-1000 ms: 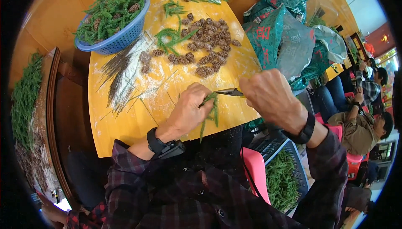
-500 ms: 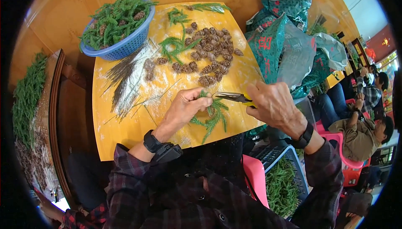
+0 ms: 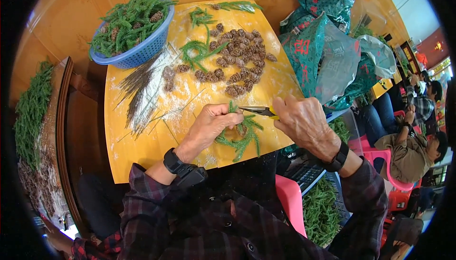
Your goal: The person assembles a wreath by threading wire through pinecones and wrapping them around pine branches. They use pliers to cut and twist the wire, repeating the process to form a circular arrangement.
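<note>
Over the near part of the yellow board, my left hand (image 3: 211, 126) pinches a green sprig wreath (image 3: 244, 139) whose needled branches hang below the fingers. My right hand (image 3: 305, 123) is wrapped round the yellow handles of a pair of long-nosed pliers (image 3: 256, 110). The jaws point left and meet the work right at my left fingertips. Whether they grip a wire there is too small to tell. Brown pine cones (image 3: 242, 53) are heaped beyond my hands, beside another green sprig ring (image 3: 192, 53). Thin dark stems (image 3: 142, 89) lie in white powder at the left.
A blue basket (image 3: 137, 58) of greenery and cones stands at the board's far left. Green bags (image 3: 304, 55) lean at the far right. Beside me are a pink chair (image 3: 290, 203) and a crate of greenery (image 3: 320, 212). Other people (image 3: 403, 153) sit at the right.
My right hand and the pliers have shifted slightly left, bringing the jaws closer to my left fingertips. My left hand keeps its pinch on the wreath.
</note>
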Demonstrator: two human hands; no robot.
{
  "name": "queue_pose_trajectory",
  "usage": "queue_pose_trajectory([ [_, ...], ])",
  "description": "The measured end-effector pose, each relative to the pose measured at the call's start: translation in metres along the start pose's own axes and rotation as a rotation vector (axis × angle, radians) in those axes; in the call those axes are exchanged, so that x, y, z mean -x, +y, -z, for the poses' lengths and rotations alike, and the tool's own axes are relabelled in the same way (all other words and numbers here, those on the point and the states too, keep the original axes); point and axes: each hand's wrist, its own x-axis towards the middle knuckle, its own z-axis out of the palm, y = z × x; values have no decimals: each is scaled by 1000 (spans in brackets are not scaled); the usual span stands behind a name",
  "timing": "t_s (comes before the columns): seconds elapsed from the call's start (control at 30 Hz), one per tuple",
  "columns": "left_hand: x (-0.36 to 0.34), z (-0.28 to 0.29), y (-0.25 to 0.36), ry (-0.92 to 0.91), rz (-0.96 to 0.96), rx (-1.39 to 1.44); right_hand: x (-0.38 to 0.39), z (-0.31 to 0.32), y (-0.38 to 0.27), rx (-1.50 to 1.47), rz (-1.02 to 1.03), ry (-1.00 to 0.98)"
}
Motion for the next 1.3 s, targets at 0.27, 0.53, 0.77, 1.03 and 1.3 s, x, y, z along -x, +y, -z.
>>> queue_pose_trajectory([
  [0.27, 0, 0, 12, 66, -74, -407, -21, 9, 10, -70, 72, 1],
  [0.53, -2, 8, 4, 9, -42, -97, 12, -12, 9, -216, -60, 137],
  [0.77, -2, 9, 3, -29, 7, -212, 21, -26, 5, -228, -74, 89],
  [1.03, 1, 2, 8, -42, -6, -215, 19, -24, 4, -218, -49, 34],
  [1.3, 0, 5, 6, -54, 53, -201, 19, -25, 2, -226, -46, -12],
])
